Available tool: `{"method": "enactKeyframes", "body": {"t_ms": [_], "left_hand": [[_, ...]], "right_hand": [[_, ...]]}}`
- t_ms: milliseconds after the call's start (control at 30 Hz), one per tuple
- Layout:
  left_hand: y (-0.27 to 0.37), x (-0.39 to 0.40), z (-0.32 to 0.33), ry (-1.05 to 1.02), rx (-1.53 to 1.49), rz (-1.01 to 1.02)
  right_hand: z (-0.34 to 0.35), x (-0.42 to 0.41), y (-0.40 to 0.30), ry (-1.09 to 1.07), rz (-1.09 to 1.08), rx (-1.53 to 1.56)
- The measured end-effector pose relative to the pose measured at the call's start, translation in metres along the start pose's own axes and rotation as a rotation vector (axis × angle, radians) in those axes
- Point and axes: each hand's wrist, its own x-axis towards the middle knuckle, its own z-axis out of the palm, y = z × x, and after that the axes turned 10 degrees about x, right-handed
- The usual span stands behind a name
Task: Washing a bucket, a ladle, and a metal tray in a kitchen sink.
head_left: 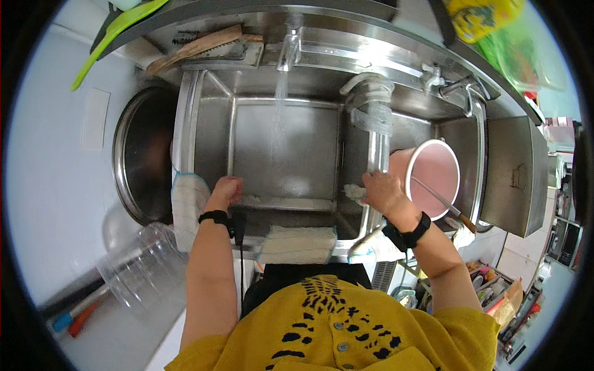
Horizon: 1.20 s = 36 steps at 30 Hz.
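In front of me is a stainless steel sink basin [287, 153], with water running from a faucet [289, 51] on its back wall. My right hand [384, 192] rests over the metal divider [378, 150] between two basins, gripping a pale, crumpled cloth or scrubber [355, 192] that pokes out on its left. Over the basin's left side hangs my left hand [227, 191], its fingers curled, with nothing visible in them. Beside that wrist, a towel [190, 199] drapes over the left rim. Another folded towel [299, 243] lies on the front rim.
In the right basin a pink bucket [434, 181] holds a wooden-handled tool [448, 204]. Wrapping covers a pipe [371, 102] at the divider's back end. Brushes [204, 46] lie on the back left ledge. A large clear plastic bottle [144, 264] is at left, a metal box [513, 176] at right.
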Motion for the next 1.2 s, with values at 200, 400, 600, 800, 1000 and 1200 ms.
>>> {"method": "enactKeyframes", "body": {"t_ms": [200, 400, 600, 800, 1000, 1200], "left_hand": [[-0.036, 0.087, -0.007, 0.088, 0.151, -0.158], [-0.062, 0.145, 0.008, -0.03, 0.676, -0.01], [-0.079, 0.135, 0.019, 0.216, 0.553, 0.167], [-0.089, 0.144, 0.016, 0.185, 0.541, -0.085], [-0.125, 0.178, -0.005, 0.096, 0.223, -0.242], [-0.074, 0.149, 0.012, -0.045, 0.093, -0.243]], "right_hand": [[-0.009, 0.027, -0.017, 0.064, -0.166, 0.17], [0.0, 0.129, -0.078, 0.318, -0.34, 0.312], [0.102, 0.224, -0.087, -0.359, 0.092, -0.042], [0.188, 0.222, -0.102, -0.118, -0.021, 0.172], [0.247, 0.219, -0.21, -0.045, -0.153, 0.389], [0.255, 0.223, -0.257, -0.098, -0.477, 0.293]]}}
